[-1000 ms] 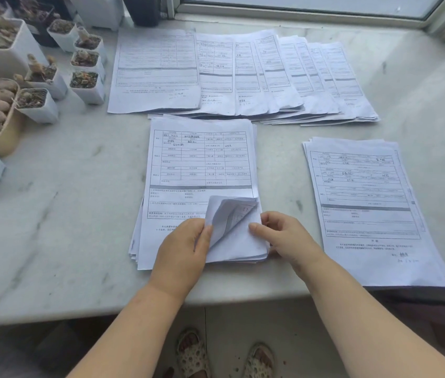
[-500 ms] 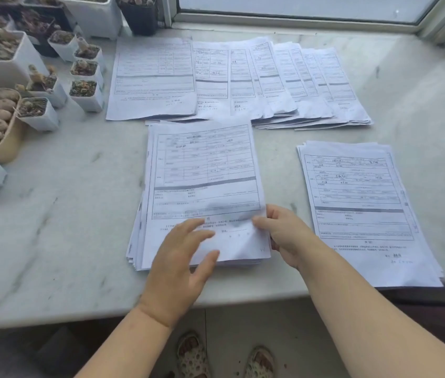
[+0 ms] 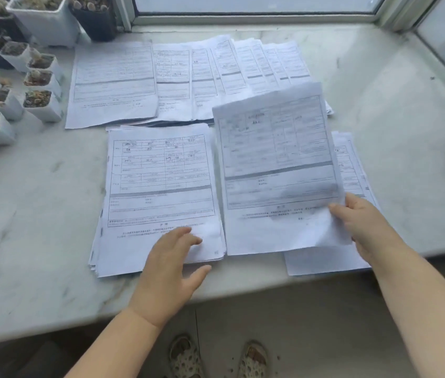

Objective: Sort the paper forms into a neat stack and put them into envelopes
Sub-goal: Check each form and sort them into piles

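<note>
- In the head view, the right hand (image 3: 363, 225) pinched one paper form (image 3: 278, 170) by its lower right edge, thumb on top. The sheet was lifted and a bit blurry. It hung over the gap between two piles, and I think it was on its way to the right pile (image 3: 352, 165).
- The left hand (image 3: 172, 257) lay flat, fingers straight and spread, holding nothing. Its fingertips pressed the bottom of the middle pile (image 3: 158, 186). I think that was to keep the other sheets from sliding.
- The middle pile sat near the front edge of the marble sill (image 3: 38, 203), close to the person, so it was easy to reach. Its left edges were a bit uneven.
- The right pile was mostly hidden under the lifted sheet. Only its right side and bottom corner showed.
- More forms (image 3: 188, 77) were spread out like a fan at the back, near the window (image 3: 256, 6). I think they were still waiting to be sorted.
- Small white plant pots (image 3: 41, 102) stood along the left, well apart from the piles.
- I could not see any envelopes, so that step looked far off.
</note>
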The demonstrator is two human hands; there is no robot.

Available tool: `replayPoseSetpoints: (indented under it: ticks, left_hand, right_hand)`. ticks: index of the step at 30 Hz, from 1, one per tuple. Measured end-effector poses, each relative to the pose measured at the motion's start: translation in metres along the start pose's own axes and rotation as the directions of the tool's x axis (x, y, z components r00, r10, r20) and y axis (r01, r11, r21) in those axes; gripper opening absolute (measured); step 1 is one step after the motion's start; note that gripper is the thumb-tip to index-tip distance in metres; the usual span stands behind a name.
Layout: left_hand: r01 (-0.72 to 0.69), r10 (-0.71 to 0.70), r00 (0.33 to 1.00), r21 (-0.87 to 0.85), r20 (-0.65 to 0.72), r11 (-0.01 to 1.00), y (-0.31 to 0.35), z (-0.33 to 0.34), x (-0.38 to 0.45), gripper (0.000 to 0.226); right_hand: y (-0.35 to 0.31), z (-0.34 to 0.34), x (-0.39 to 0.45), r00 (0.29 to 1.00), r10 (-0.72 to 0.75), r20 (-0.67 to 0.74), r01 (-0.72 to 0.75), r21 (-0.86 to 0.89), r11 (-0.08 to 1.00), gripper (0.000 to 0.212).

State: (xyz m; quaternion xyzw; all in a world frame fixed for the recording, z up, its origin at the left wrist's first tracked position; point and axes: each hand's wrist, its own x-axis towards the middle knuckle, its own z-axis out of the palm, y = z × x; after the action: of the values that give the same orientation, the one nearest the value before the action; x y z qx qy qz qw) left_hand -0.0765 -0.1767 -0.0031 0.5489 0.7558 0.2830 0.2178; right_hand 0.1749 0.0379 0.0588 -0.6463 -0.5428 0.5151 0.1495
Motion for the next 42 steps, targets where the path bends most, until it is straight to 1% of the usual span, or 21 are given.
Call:
replayPoseSetpoints:
  ticks: [3,6,8,10,12,13,14,15,16,18,21,24,25,27,28,30,33,35,37,39,42]
  left_hand:
    - [0.002,-0.003,1.0,0.042,0.021,0.999,0.003,0.001,0.008,0.037]
    - [0.001,-0.002,1.0,0.046,0.007,0.999,0.003,-0.002,0.014,0.03]
    - [0.031,-0.032,0.999,0.031,0.009,0.999,0.003,-0.005,0.015,0.03]
    - [0.049,-0.049,0.999,-0.015,0.013,0.999,0.002,-0.008,0.017,0.032]
    - [0.034,-0.036,0.999,-0.087,-0.02,0.996,0.001,-0.008,0.016,0.025]
    - [0.053,-0.061,0.997,-0.136,-0.052,0.989,0.002,-0.006,0.016,0.018]
    - [0.1,-0.119,0.989,-0.208,-0.083,0.973,0.003,-0.004,0.015,0.01]
    - [0.167,-0.207,0.972,-0.299,-0.108,0.94,0.005,-0.003,0.015,0.011]
    - [0.231,-0.296,0.949,-0.393,-0.112,0.89,0.006,-0.002,0.014,0.018]
    - [0.284,-0.386,0.916,-0.509,-0.105,0.812,0.005,0.001,0.015,0.025]
    - [0.26,-0.39,0.911,-0.547,-0.135,0.796,0.002,0.002,0.016,0.046]
    - [0.231,-0.393,0.902,-0.569,-0.18,0.79,-0.001,0.003,0.016,0.049]
    - [0.236,-0.405,0.897,-0.582,-0.177,0.778,0.0,0.004,0.016,0.045]
    - [0.25,-0.435,0.884,-0.613,-0.173,0.75,0.001,0.005,0.017,0.018]
    - [0.263,-0.452,0.875,-0.617,-0.171,0.742,0.003,0.005,0.017,0.008]
    - [0.255,-0.432,0.88,-0.57,-0.198,0.781,0.004,0.005,0.016,0.024]
    - [0.154,-0.272,0.941,-0.458,-0.203,0.875,0.001,0.006,0.012,0.021]
    - [0.092,-0.167,0.971,-0.376,-0.17,0.922,-0.004,0.007,0.009,0.014]
    - [0.061,-0.107,0.983,-0.29,-0.147,0.955,-0.008,0.008,0.008,0.02]
    - [0.066,-0.111,0.983,-0.28,-0.146,0.958,-0.011,0.008,0.009,0.024]
    - [0.092,-0.165,0.969,-0.354,-0.182,0.931,-0.012,0.007,0.01,0.016]
  right_hand:
    - [0.01,-0.01,0.01,0.998,0.054,-0.012,-0.055,-0.13,0.99,0.02]
    - [0.017,-0.003,0.015,0.994,0.113,0.003,-0.111,-0.159,0.981,0.018]
    - [0.018,-0.001,0.015,0.993,0.109,-0.044,-0.116,-0.251,0.961,0.019]
    - [0.017,0.001,0.01,0.989,-0.002,-0.149,-0.067,-0.46,0.886,0.032]
    - [0.011,0.013,-0.002,0.949,-0.232,-0.214,0.074,-0.563,0.823,0.038]
    - [0.004,0.024,-0.01,0.933,-0.299,-0.199,0.151,-0.537,0.83,0.032]
    - [-0.003,0.038,-0.017,0.943,-0.301,-0.14,0.207,-0.459,0.864,0.021]
    - [-0.01,0.053,-0.024,0.969,-0.245,-0.036,0.217,-0.347,0.912,0.01]
    - [-0.016,0.071,-0.03,0.982,-0.166,0.095,0.184,-0.235,0.954,0.007]
    - [-0.023,0.102,-0.04,0.947,-0.035,0.319,0.073,-0.11,0.991,0.012]
    - [-0.025,0.131,-0.046,0.895,0.038,0.445,0.015,-0.114,0.993,0.004]
    - [-0.021,0.145,-0.041,0.896,0.1,0.433,-0.103,-0.017,0.995,0.006]
    - [-0.019,0.147,-0.039,0.898,0.115,0.425,-0.137,0.022,0.99,0.009]
    - [-0.016,0.147,-0.036,0.889,0.11,0.446,-0.153,0.063,0.986,0.01]
    - [-0.014,0.146,-0.035,0.881,0.086,0.466,-0.137,0.076,0.988,0.011]
    - [-0.01,0.145,-0.034,0.866,0.025,0.499,-0.071,0.074,0.995,0.024]
    - [-0.008,0.15,-0.033,0.869,-0.086,0.487,0.088,0.019,0.996,0.031]
    - [-0.009,0.156,-0.031,0.885,-0.125,0.448,0.14,0.0,0.99,0.03]
    - [-0.01,0.162,-0.03,0.901,-0.152,0.407,0.168,-0.004,0.986,0.03]
    - [-0.01,0.166,-0.029,0.912,-0.171,0.372,0.192,-0.02,0.981,0.03]
    - [-0.01,0.169,-0.027,0.923,-0.161,0.348,0.181,-0.026,0.983,0.031]
